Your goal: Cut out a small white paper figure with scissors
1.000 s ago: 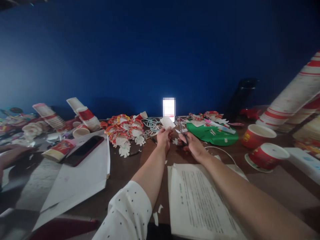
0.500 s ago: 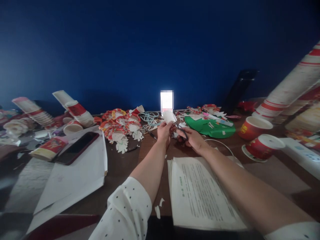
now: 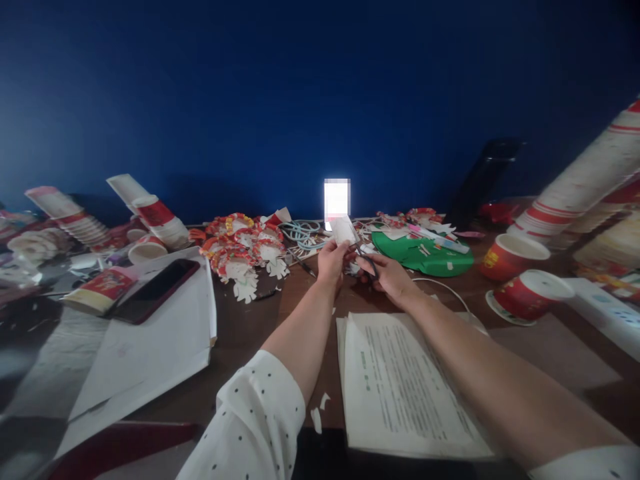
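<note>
At the far middle of the table, my left hand (image 3: 331, 262) is closed on a small piece of white paper (image 3: 345, 231), which stands up above the fingers. Just to its right, my right hand (image 3: 389, 275) grips a pair of dark-handled scissors (image 3: 369, 262). The scissor blades point toward the paper, at its right side; whether they touch it I cannot tell. Behind the paper glows a bright screen (image 3: 337, 197), partly blurred out.
Red-and-white paper crafts (image 3: 245, 243) are heaped on the left, near a phone (image 3: 157, 290) on white sheets. A green sheet (image 3: 425, 253) lies right of the hands. Printed pages (image 3: 400, 387) lie in front, beside white scraps (image 3: 316, 420). Red paper cups (image 3: 530, 297) stand at right.
The white paper now stands higher and more upright in my left hand. The scissors stay close beside it in my right hand. The whole view has shifted slightly.
</note>
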`<state>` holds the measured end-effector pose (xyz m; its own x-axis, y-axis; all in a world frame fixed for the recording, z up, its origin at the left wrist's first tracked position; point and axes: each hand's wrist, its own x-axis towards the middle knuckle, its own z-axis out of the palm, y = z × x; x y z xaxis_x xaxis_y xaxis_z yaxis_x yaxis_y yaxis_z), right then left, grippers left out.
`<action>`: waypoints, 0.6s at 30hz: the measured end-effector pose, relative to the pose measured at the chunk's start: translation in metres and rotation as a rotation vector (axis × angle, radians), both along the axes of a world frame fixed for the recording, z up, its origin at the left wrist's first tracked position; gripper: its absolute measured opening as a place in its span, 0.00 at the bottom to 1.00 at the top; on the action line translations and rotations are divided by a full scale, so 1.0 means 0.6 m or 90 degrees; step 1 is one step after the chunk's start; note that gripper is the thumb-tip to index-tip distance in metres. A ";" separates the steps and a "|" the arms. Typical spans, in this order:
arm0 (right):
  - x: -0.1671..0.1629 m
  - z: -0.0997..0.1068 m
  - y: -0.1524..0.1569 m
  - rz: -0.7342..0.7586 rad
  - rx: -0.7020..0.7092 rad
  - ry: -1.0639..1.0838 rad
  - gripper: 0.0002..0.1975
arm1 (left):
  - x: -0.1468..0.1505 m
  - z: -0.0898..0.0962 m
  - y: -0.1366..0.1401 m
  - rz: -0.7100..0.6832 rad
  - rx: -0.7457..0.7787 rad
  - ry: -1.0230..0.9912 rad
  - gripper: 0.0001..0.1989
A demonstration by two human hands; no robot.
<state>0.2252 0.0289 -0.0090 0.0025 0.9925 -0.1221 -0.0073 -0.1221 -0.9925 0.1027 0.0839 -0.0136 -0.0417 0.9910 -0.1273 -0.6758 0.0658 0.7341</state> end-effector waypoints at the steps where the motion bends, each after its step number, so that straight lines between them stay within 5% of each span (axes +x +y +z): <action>1: 0.000 0.000 0.000 0.003 0.002 0.001 0.24 | 0.000 0.000 0.001 0.000 -0.004 0.001 0.09; 18: -0.004 -0.001 -0.002 -0.002 0.009 0.021 0.27 | 0.002 0.004 -0.001 0.003 -0.024 -0.009 0.08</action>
<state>0.2230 0.0279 -0.0098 0.0015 0.9941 -0.1083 -0.0406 -0.1082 -0.9933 0.1042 0.0831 -0.0114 -0.0439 0.9854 -0.1643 -0.6859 0.0899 0.7221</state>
